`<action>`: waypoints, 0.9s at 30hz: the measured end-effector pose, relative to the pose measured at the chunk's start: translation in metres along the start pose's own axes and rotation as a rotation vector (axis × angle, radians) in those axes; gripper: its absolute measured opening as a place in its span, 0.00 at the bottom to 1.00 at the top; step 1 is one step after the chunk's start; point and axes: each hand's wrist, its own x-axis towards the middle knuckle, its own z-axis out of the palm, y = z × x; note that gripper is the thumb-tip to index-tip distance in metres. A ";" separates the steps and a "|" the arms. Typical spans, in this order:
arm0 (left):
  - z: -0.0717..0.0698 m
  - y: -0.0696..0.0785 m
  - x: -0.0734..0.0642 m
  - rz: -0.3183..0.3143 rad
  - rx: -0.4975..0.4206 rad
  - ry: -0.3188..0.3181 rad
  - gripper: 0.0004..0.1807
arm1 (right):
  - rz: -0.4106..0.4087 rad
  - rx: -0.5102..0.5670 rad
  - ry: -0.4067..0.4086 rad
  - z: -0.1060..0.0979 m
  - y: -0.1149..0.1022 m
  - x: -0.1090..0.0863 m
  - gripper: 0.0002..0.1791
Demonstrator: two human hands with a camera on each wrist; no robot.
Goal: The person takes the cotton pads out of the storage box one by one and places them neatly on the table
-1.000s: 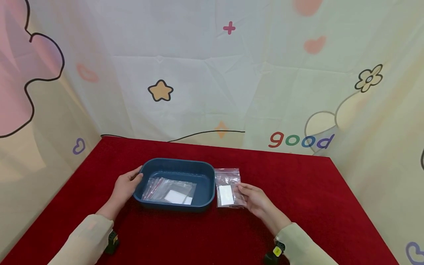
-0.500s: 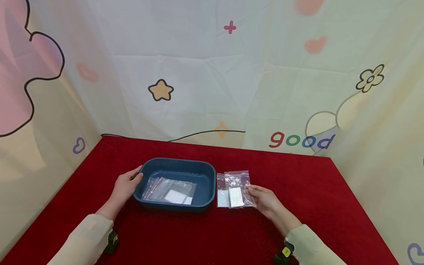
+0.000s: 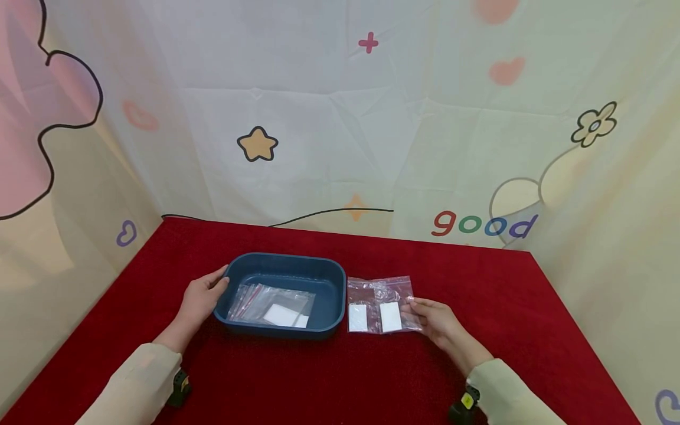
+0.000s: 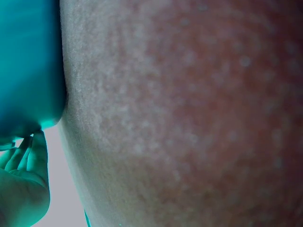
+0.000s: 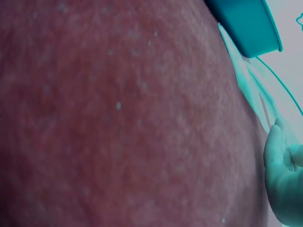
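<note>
My left hand (image 3: 199,301) grips the left end of a dark blue rectangular plastic basin (image 3: 333,321), thumb at the rim and fingers along the outer wall. In the left wrist view the fingers (image 4: 37,156) meet the underside of the basin's corner. My right hand (image 3: 438,323) pinches the right edge of a clear zip bag (image 3: 391,316) with a white card in it. A second zip bag (image 3: 358,319), also holding a white card, lies against the basin's right side. The held bag partly overlaps it.
Several more clear zip bags (image 3: 265,304) with red seal lines lie fanned inside the basin, white cards showing through the front one. Red cloth (image 3: 319,383) covers the table. A printed curtain (image 3: 319,118) hangs behind and at both sides.
My right hand has slid its zip bag to the right, uncovering the second bag beside the basin. The left hand and the basin have stayed in place.
</note>
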 end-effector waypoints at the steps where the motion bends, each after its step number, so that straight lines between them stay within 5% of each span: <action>1: 0.000 0.000 0.000 -0.002 0.002 -0.001 0.29 | 0.000 -0.002 -0.004 -0.001 0.000 0.000 0.12; 14: 0.000 0.001 0.001 -0.025 0.006 0.001 0.29 | -0.003 -0.040 0.033 -0.011 -0.001 0.003 0.14; 20: 0.000 0.002 -0.001 -0.018 0.004 0.004 0.29 | -0.031 -0.186 0.058 -0.013 -0.004 0.005 0.23; 27: -0.001 0.002 -0.001 -0.020 -0.007 -0.004 0.29 | -0.048 -0.397 0.153 -0.012 -0.009 0.003 0.20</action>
